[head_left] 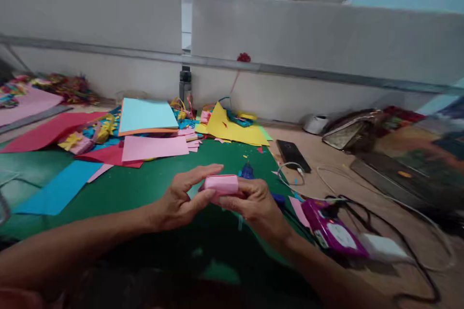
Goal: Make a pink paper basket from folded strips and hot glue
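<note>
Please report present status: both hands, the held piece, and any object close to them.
Left hand and right hand both gripping pink piece. Piece held over green surface. Blue tool just beyond right hand, partly hidden.

No writing, brand or number is readable. At 4 o'clock from the middle of the view, the purple power box [319,216] bears a pale label [321,239], too blurred to make out; at 3 o'clock, the dark bag [380,178] carries an orange patch [404,174], any lettering too small to tell.
</note>
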`<state>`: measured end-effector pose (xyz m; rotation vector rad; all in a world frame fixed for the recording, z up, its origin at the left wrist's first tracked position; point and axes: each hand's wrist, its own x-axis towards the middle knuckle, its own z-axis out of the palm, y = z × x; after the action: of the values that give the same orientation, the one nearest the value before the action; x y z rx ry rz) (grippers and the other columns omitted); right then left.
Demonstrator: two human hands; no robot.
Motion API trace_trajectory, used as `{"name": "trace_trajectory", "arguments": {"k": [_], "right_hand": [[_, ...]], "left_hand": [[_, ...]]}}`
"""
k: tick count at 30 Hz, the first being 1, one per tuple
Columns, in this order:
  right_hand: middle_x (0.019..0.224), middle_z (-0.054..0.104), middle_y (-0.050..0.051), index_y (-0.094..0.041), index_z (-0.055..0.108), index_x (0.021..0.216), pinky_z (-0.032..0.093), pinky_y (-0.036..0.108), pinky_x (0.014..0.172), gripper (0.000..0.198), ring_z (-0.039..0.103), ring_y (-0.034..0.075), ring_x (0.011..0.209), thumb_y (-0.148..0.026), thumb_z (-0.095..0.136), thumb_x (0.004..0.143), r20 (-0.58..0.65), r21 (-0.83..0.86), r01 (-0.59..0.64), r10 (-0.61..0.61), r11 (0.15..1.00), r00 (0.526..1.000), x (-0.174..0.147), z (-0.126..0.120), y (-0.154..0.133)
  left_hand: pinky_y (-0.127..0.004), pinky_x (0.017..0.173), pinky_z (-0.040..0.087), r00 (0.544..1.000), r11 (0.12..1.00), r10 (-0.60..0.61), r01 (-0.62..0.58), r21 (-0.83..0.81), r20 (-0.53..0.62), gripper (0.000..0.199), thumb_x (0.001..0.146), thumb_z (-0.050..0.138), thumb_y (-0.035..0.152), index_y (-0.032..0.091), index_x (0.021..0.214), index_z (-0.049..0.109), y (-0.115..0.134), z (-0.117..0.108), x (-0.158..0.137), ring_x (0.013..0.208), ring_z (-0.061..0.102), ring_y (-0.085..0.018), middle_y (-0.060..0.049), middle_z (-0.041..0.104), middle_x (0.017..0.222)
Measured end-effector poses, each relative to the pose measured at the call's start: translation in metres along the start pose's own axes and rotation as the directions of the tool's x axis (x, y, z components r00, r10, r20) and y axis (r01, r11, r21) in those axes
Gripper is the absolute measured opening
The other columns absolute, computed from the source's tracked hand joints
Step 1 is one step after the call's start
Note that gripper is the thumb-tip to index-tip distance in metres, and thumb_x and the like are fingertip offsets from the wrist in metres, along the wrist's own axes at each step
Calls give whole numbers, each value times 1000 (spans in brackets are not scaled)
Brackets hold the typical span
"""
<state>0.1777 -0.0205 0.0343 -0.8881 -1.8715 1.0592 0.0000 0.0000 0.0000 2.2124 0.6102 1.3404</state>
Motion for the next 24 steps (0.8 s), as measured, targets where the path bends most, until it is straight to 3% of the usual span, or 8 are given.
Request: {"name": "trace_trajectory", "arguments": {"k": [2,4,6,8,12,16,19,24], "right_hand": [[90,71,2,-20,69,98,50,28,69,19,64,17,81,-23,57,84,-55,-279,177,-199,944,978,-1,-4,2],[89,70,5,-19,68,99,49,31,73,22,63,18,83,-18,50,87,-7,-558,258,-315,788,949,-1,-5,8],[86,69,10,-15,69,97,46,36,75,29,61,21,83,-11,42,88,127,-822,280,-320,495,939,0,1,18],[82,68,12,-11,68,93,45,37,73,28,60,22,80,-8,42,86,220,-910,276,-204,310,954,0,11,31],[92,68,15,-9,66,102,44,38,75,23,60,26,87,-19,56,84,285,-909,288,-56,302,957,-2,29,49],[118,61,15,-16,57,121,36,49,92,56,49,33,111,-53,56,80,287,-912,236,110,336,952,-4,30,46],[129,53,12,-22,52,127,27,52,98,56,41,34,120,-55,52,82,274,-912,187,203,364,940,-3,28,40],[132,50,14,-18,51,127,23,54,100,58,36,36,123,-56,50,82,204,-924,100,255,370,945,2,33,39]], "left_hand": [[-33,97,43,999,1000,10,-10,11,-41,39,90,46,29,18,127,50,2,-9,3,115,54,-22,-10,59,124],[-34,97,43,996,999,4,-1,38,-89,39,91,42,31,18,126,51,1,-16,8,115,54,-22,-10,59,123],[-36,100,41,983,996,-7,24,88,-185,37,92,38,30,15,122,54,-5,-22,13,116,53,-22,-11,60,122],[-36,99,42,977,986,-58,88,143,-205,37,90,41,30,12,119,57,-15,-25,18,114,55,-22,-13,61,121],[-38,93,47,982,945,-150,177,275,-116,36,84,48,31,8,107,63,-42,-23,21,104,61,-23,-15,67,110],[-35,88,51,970,929,-224,240,283,-89,31,84,46,27,10,100,67,-61,-21,17,96,65,-20,-12,70,101],[-35,85,52,966,921,-251,257,291,-60,28,85,46,25,12,97,68,-64,-22,11,92,66,-19,-11,71,99],[-33,80,53,973,927,-229,211,309,22,26,83,48,23,11,97,67,-64,-22,-1,88,67,-19,-11,72,96]]}}
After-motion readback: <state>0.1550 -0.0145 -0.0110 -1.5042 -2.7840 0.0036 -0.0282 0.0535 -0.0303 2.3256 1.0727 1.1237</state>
